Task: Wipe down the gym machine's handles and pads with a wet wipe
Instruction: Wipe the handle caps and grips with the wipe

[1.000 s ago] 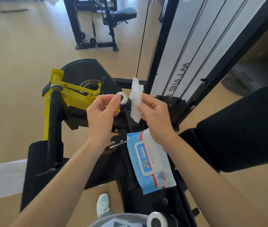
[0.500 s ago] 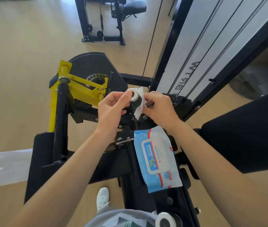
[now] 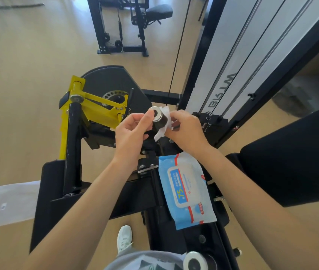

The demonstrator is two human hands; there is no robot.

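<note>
Tan gym floor point(image 3: 28, 94) behind. Our right hand point(image 3: 185, 131) fingers clamp crumpled white wet wipe point(image 3: 159, 135) round black chrome-capped handle point(image 3: 159, 122), half hiding it; left hand point(image 3: 131, 133) fingers pinch its cap.

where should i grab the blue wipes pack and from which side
Probably pinch the wipes pack across its short width near the closest end, coming from above: it lies flat, label up, lengthwise along the black frame, so both long soft edges look exposed.
</note>
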